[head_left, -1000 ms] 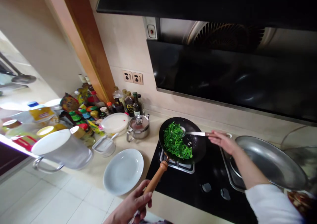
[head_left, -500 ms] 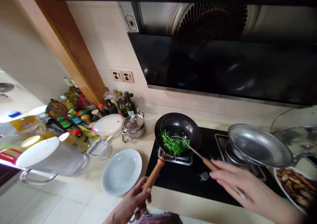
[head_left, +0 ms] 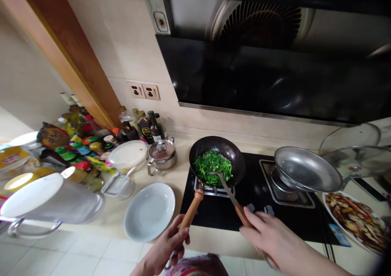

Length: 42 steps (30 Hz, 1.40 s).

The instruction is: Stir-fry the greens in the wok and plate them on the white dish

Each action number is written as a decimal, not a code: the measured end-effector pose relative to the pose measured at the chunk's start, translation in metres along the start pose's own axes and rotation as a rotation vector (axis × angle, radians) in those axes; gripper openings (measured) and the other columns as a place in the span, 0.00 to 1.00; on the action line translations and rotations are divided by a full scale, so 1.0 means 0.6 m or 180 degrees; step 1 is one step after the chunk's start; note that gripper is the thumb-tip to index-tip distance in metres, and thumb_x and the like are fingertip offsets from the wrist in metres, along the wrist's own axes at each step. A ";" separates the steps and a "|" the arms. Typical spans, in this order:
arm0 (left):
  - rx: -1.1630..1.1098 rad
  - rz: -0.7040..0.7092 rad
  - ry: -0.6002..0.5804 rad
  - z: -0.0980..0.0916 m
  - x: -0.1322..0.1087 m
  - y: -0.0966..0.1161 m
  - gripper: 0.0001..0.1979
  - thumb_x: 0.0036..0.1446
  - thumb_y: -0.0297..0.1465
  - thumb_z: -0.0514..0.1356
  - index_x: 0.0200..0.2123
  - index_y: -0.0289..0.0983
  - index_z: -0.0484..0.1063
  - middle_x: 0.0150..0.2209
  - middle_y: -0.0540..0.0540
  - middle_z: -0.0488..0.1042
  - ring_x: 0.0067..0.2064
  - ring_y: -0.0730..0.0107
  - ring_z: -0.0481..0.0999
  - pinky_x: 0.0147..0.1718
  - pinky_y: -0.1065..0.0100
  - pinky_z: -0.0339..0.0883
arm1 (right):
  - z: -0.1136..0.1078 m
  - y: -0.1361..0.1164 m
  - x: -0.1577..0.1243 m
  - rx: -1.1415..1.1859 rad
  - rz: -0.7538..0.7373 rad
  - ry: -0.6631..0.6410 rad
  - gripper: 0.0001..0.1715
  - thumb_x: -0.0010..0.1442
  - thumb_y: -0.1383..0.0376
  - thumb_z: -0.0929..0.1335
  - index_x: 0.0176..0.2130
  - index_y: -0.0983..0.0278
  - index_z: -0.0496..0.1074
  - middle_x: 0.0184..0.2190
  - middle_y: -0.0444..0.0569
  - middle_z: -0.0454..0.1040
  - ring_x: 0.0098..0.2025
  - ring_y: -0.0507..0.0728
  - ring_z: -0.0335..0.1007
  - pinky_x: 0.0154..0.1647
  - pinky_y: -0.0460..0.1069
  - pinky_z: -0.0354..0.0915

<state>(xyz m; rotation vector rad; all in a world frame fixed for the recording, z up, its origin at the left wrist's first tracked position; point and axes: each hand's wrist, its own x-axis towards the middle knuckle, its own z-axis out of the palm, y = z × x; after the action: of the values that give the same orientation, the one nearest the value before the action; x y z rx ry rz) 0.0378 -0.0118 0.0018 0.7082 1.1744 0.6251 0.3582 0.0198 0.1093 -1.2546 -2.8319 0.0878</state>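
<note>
A black wok (head_left: 238, 162) sits on the left burner with chopped green leafy vegetables (head_left: 214, 166) spread over its bottom. My left hand (head_left: 171, 241) is closed around the wok's wooden handle (head_left: 191, 211). In my right hand (head_left: 271, 239) is a metal spatula (head_left: 227, 190) with a wooden handle, its far end among the greens and partly hidden by them. Left of the wok handle, a pale shallow plate (head_left: 149, 213) lies on the counter with nothing on it.
A steel frying pan (head_left: 305, 168) stands on the right burner. A dish of cooked food (head_left: 356, 219) is at the far right. A small lidded pot (head_left: 163, 154), sauce bottles (head_left: 145, 125), a clear container (head_left: 120, 186) and a large white pot (head_left: 61, 198) crowd the left. The range hood (head_left: 262, 76) hangs above.
The greens are spread wider across the wok. My right hand and the spatula have shifted left and lower. My left hand keeps its hold. The view has turned slightly right.
</note>
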 end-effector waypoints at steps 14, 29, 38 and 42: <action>0.0035 0.0069 -0.0080 -0.005 0.002 -0.005 0.38 0.46 0.53 0.65 0.54 0.42 0.56 0.30 0.53 0.71 0.19 0.80 0.65 0.11 0.78 0.48 | 0.026 0.033 0.047 -0.0541 0.0144 0.0106 0.26 0.47 0.79 0.66 0.45 0.62 0.74 0.54 0.61 0.70 0.40 0.57 0.73 0.41 0.50 0.70; 0.0002 0.0063 -0.0016 -0.001 0.002 -0.006 0.41 0.45 0.54 0.65 0.55 0.41 0.55 0.30 0.52 0.71 0.19 0.80 0.65 0.11 0.78 0.48 | 0.034 0.010 0.073 -0.0142 0.0056 0.0115 0.22 0.48 0.78 0.66 0.42 0.63 0.75 0.54 0.61 0.70 0.37 0.56 0.70 0.40 0.50 0.69; -0.0019 0.0027 -0.0034 -0.001 0.001 -0.004 0.40 0.46 0.53 0.65 0.57 0.42 0.54 0.30 0.52 0.71 0.19 0.80 0.66 0.12 0.78 0.47 | 0.019 0.027 -0.001 -0.0339 -0.0049 0.0287 0.22 0.48 0.79 0.64 0.39 0.61 0.75 0.51 0.59 0.73 0.37 0.58 0.74 0.36 0.51 0.72; -0.0018 0.0008 -0.0023 0.000 -0.001 -0.003 0.41 0.46 0.53 0.65 0.57 0.41 0.53 0.30 0.52 0.71 0.19 0.79 0.66 0.12 0.78 0.48 | -0.026 0.032 -0.009 0.0074 0.0034 0.0623 0.27 0.52 0.77 0.63 0.48 0.58 0.73 0.53 0.55 0.72 0.43 0.58 0.75 0.42 0.50 0.72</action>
<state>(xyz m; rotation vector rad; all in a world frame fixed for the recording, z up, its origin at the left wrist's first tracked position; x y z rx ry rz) 0.0381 -0.0133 0.0007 0.7068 1.1649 0.6273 0.3769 0.0295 0.1237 -1.2021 -2.6509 -0.0019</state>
